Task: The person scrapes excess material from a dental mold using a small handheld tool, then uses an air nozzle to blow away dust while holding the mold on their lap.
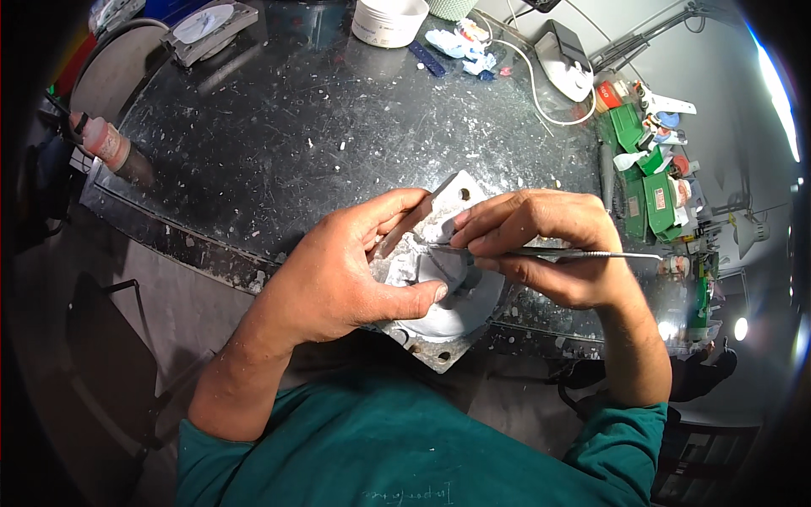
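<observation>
Just over the bench's near edge, my left hand (329,266) grips a metal dental flask half (441,355) filled with white plaster (460,314). Its thumb presses on the plaster while the fingers wrap the far left side. The flask is held turned, with bolt holes showing at its corners. My right hand (557,241) pinches a thin metal dental carving instrument (627,253) like a pen. One end sticks out past the hand to the right; the working tip points into the flask's middle, partly hidden by the fingers. White dust coats the flask and my fingers.
Another flask part with plaster (207,25) lies on the black bench (279,135) at far left. A pink bottle (106,142) stands at the left edge. Along the back are a white tub (389,21) and a corded white device (564,63); green trays (661,203) line the right.
</observation>
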Motion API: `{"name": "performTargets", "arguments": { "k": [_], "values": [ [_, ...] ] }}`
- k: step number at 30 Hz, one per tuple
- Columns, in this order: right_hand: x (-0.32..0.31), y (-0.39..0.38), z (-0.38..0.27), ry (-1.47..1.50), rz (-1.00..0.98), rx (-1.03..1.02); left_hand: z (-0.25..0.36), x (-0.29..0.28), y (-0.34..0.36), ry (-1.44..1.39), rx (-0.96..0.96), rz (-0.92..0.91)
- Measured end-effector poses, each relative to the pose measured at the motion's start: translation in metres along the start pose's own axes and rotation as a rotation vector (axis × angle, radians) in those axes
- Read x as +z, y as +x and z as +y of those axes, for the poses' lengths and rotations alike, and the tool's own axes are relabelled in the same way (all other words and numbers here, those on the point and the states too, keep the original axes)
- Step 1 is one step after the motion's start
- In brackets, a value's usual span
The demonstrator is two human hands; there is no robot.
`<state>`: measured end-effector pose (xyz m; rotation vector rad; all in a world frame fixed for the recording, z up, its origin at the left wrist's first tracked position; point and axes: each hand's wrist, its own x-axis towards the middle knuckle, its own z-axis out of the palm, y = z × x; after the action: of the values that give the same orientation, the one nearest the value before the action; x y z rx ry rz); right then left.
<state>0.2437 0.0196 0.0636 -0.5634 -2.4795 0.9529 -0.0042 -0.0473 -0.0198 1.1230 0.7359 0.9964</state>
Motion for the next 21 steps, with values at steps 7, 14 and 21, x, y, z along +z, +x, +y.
{"name": "performTargets", "arguments": {
  "k": [7, 14, 21],
  "values": [
    [0.005, 0.0, 0.002, -0.297, -0.032, -0.235, -0.005, -0.002, 0.001, 0.06, 0.062, 0.022],
    [0.014, -0.001, 0.006, -0.495, 0.012, -0.414, 0.0, 0.0, 0.001, -0.055, -0.045, -0.009],
    [-0.002, 0.003, 0.001, 0.024, -0.04, -0.015, -0.001, -0.002, 0.0, 0.029, 0.005, 0.007]
  ]
}}
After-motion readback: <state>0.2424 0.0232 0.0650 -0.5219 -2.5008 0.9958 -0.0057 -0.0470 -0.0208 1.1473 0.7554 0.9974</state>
